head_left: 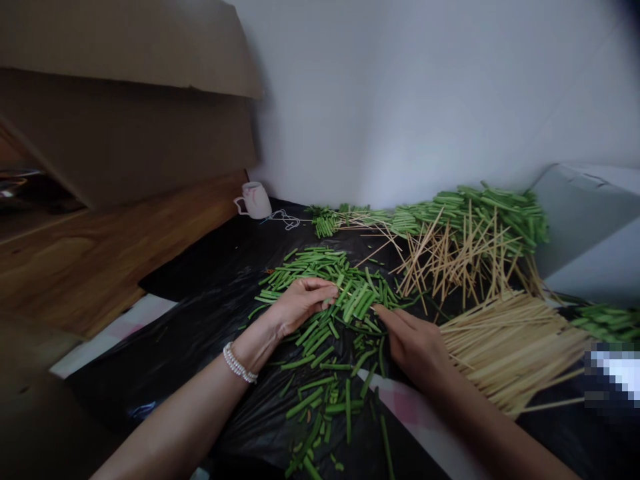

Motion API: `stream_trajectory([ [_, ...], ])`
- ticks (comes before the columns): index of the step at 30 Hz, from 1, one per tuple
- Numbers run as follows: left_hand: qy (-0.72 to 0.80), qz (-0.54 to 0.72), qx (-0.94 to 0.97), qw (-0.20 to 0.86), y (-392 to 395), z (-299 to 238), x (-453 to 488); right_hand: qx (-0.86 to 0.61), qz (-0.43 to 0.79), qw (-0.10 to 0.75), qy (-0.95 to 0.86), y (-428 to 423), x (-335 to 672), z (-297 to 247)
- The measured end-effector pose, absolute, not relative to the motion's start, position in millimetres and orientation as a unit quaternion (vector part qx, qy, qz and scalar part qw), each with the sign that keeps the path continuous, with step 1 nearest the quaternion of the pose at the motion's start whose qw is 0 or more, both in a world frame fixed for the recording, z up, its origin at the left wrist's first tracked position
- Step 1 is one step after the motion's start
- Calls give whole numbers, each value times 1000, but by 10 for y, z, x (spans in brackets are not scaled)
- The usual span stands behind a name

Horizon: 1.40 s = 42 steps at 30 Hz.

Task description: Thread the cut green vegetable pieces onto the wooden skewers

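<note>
Both down in the stems (330, 293): left hand (300, 303) curls loosely over some; right hand (415, 343) lies flat, grasping nothing; skewers (510, 340) just beside it.

A thin, glossy black plastic sheet (210, 313), creased, is seen as the work surface. Smooth green stalk pieces (345, 300) and pale, matt wooden skewers (505, 340) are spread upon it. Matt brown cardboard (125, 100) and grained, varnished wood (100, 253) are seen at left; a glazed ceramic mug (255, 200) is seen behind.

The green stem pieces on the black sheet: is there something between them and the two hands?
Nothing visible. The left hand rests directly on the green stem pieces, and the right hand touches their edge. The bamboo skewers lie aside, to the right.
</note>
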<state>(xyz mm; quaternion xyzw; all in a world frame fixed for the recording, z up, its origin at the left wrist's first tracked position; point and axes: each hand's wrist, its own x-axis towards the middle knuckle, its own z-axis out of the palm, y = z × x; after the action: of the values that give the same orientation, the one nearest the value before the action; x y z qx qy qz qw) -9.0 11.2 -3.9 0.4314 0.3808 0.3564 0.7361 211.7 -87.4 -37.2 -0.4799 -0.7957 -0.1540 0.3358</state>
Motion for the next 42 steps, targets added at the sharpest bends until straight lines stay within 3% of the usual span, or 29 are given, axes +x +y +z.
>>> stream_trajectory([
  [7,397,360,454,712,93,-53,-63,-465,-175,345,-796,-880,2098,-367],
  [14,389,347,610,597,179,-7,-183,-480,-170,343,-789,-889,2097,-342],
  [21,398,136,776,471,323,177,-475,-496,-178,337,-780,-894,2109,-345],
  [27,442,51,813,376,324,87,-520,-491,-177,336,-784,-888,2111,-360],
  [30,427,49,816,387,308,74,-497,-494,-174,336,-783,-888,2113,-364],
  [34,402,161,792,430,297,133,-442,-496,-174,338,-780,-894,2111,-366],
  [39,403,324,639,569,285,148,-349,-500,-177,337,-778,-897,2100,-365],
  [42,403,354,547,643,262,112,-296,-499,-180,334,-779,-896,2098,-365],
])
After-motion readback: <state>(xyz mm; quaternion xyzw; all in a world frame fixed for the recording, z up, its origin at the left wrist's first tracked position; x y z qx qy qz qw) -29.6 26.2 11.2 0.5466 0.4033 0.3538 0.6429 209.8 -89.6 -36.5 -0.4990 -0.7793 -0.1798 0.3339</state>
